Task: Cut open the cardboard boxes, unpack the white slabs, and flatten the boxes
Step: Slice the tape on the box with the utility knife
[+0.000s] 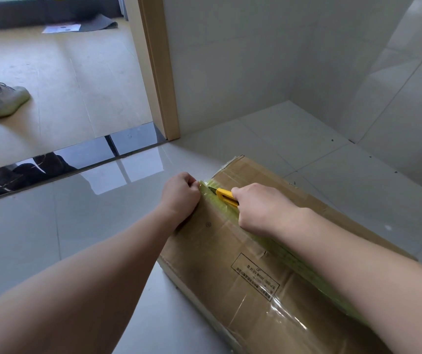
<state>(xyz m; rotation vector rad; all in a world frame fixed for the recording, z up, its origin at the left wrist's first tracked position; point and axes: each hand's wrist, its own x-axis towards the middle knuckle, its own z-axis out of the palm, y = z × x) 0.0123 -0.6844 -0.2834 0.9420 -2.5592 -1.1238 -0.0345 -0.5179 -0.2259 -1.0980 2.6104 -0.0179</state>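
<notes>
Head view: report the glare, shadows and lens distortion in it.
Head view: window glare pools bright on the glossy floor tiles and glints off the clear tape on the cardboard box; the wide-angle lens bows the black threshold strip and stretches both forearms; soft shadow lies under the left hand; the right hand and yellow cutter look sharp.

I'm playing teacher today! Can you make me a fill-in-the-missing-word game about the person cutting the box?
1. The right hand holds a knife whose handle is ____.
2. The knife's blade cuts along the ____ tape on the cardboard box.
3. The left hand rests at the box's far end with its fingers ____.
4. The box lies on the ____.

Missing words: yellow; green; curled; floor
</notes>
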